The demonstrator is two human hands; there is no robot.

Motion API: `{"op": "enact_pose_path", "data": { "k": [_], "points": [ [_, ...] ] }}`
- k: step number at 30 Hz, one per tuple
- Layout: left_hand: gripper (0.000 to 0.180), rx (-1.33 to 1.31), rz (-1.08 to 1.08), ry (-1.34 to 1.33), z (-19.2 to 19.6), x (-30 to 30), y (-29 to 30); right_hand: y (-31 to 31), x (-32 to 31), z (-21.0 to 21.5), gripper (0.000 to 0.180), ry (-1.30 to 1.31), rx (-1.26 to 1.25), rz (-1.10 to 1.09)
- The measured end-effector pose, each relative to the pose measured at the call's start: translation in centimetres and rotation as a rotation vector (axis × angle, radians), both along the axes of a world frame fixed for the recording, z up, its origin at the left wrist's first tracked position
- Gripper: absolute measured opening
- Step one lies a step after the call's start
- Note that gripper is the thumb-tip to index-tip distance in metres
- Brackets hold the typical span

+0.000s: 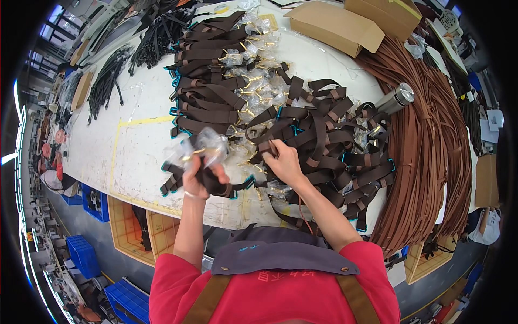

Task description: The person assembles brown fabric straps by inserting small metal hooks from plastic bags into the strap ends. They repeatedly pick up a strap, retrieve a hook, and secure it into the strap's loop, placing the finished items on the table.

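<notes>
Dark brown webbing straps with gold hooks in clear plastic wrap and teal-edged buckles cover the middle of the table. My left hand [197, 177] is closed round a folded strap [217, 187]. Its plastic-wrapped hook end [208, 147] sticks up above the fingers, slightly blurred. My right hand [284, 163] pinches a brown strap [266, 148] at the near left edge of a loose, tangled strap heap [324, 135]. Beyond my left hand lies a neat row of folded straps [210, 86], their wrapped hooks [253, 92] pointing right.
Long reddish-brown strips [421, 140] lie bundled on the right, with a steel flask [396, 98] beside them. Cardboard boxes [334, 27] stand at the back. Black straps [110, 75] are piled far left. Wooden bins [129, 229] sit below the table's near edge.
</notes>
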State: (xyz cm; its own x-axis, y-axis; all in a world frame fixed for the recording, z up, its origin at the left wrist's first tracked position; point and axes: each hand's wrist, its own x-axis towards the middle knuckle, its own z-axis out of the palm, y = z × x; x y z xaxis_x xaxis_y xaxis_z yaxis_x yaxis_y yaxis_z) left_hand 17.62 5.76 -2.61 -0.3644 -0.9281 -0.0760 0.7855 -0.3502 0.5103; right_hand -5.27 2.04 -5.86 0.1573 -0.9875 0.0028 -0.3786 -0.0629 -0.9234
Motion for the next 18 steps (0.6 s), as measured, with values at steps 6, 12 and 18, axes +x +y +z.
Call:
{"op": "enact_pose_path", "data": {
  "k": [6, 12, 18],
  "points": [
    [0.046, 0.380, -0.329, -0.304, -4.0, -5.7, -1.9, 6.4, -0.8, 1.7, 0.024, -0.041, -0.305, 0.373],
    [0.036, 0.377, -0.388, -0.348, -3.3, -8.0, -1.8, 7.8, -1.7, 2.8, 0.018, -0.300, -0.149, 0.508],
    [0.029, 0.338, -0.143, -0.234, -1.3, -6.5, 0.3, -0.8, -5.8, -1.7, 0.038, -0.493, 0.273, -0.080]
  ]
}}
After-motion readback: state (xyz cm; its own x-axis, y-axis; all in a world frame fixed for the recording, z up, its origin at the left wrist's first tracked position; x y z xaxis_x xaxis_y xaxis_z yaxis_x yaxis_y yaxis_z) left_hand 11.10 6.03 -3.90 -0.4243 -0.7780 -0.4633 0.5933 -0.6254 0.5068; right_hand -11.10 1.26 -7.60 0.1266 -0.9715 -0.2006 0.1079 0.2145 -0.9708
